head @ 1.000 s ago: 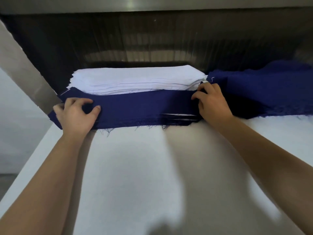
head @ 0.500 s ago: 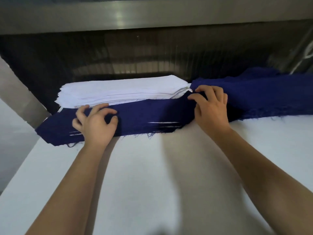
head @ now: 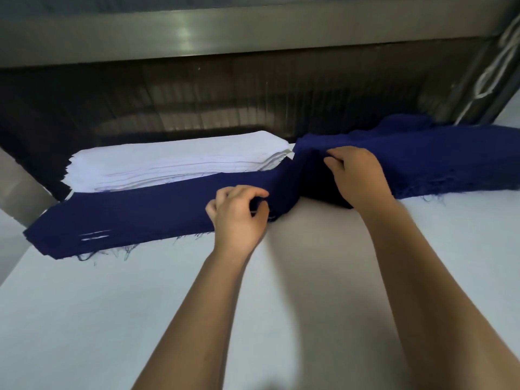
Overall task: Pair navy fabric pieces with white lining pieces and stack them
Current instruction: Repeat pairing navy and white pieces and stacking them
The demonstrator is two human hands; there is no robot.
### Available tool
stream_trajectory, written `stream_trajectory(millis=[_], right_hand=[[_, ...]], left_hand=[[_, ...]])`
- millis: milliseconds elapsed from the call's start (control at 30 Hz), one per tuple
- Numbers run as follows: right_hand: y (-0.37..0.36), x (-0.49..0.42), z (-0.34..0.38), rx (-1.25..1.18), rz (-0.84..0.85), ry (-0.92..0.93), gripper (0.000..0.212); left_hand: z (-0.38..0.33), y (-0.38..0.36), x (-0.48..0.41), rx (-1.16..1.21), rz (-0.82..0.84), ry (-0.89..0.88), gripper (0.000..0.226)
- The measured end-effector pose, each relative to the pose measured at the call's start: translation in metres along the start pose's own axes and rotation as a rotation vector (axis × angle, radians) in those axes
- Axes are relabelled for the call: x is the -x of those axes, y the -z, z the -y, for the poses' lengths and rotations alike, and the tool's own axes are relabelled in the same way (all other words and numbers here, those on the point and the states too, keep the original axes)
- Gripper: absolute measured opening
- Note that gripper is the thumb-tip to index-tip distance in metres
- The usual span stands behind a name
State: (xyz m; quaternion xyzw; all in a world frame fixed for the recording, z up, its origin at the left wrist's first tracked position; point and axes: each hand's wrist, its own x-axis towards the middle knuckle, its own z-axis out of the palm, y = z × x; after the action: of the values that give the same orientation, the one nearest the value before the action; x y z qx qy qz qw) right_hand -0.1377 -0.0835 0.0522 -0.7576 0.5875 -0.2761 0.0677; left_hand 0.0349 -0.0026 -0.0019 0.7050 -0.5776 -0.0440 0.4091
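Navy fabric piece (head: pixel 140 209): limp, light, fraying; pinched in left hand (head: pixel 239 215), gripped in right hand (head: pixel 357 175); best lifted by ends.

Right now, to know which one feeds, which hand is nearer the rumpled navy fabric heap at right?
Right. The right hand grips the rumpled navy fabric heap at its left edge; the left hand pinches the long navy strip left of it.

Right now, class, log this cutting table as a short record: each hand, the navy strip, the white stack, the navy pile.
Left hand: pinches the navy strip near its right end
Right hand: grips the strip's raised right end
White lining stack: lies flat behind the strip
Navy pile: right of the stack, rumpled
Table: white, carries all the cloth
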Motion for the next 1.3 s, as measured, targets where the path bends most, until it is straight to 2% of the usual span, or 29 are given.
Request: stream_trajectory(millis=[100, 200, 433, 500, 567, 733, 967, 1067, 1167, 1200, 1300], right_hand=[[0.005, -0.004, -0.004, -0.052, 0.013, -0.074, 0.026], [0.005, -0.004, -0.007, -0.091, -0.042, -0.127, 0.022], [0.005, -0.001, -0.015, -0.410, -0.166, -0.217, 0.007], [0.006, 0.002, -0.014, -0.479, -0.193, -0.205, 0.006], [0.005, 0.004, -0.012, -0.482, -0.231, -0.163, 0.014], [0.008, 0.008, -0.001, -0.290, -0.317, 0.014, 0.023], [0.013, 0.031, 0.026, -0.093, -0.272, 0.220, 0.021], [0.003, 0.049, 0.048, -0.072, -0.168, 0.327, 0.017], [-0.006, 0.060, 0.060, -0.120, -0.045, 0.334, 0.018], [-0.008, 0.062, 0.063, -0.150, -0.013, 0.327, 0.018], [-0.009, 0.067, 0.068, -0.232, 0.043, 0.325, 0.018]], left_hand=[[0.010, 0.002, 0.001, 0.024, -0.026, -0.005, 0.017], [0.017, 0.004, 0.002, 0.090, -0.044, 0.024, 0.018], [0.014, 0.002, 0.005, 0.109, -0.040, -0.016, 0.018], [0.013, 0.003, 0.005, 0.117, -0.044, -0.012, 0.018], [0.010, 0.004, 0.005, 0.125, -0.044, -0.013, 0.019], [0.004, 0.010, 0.009, 0.217, -0.032, -0.049, 0.031], [-0.001, 0.027, 0.006, 0.413, 0.034, -0.110, 0.047], [-0.005, 0.035, 0.009, 0.436, 0.154, -0.161, 0.063], [-0.008, 0.045, 0.013, 0.482, 0.313, -0.162, 0.079], [-0.010, 0.048, 0.014, 0.489, 0.335, -0.149, 0.074], [-0.012, 0.055, 0.016, 0.515, 0.327, -0.089, 0.042]])
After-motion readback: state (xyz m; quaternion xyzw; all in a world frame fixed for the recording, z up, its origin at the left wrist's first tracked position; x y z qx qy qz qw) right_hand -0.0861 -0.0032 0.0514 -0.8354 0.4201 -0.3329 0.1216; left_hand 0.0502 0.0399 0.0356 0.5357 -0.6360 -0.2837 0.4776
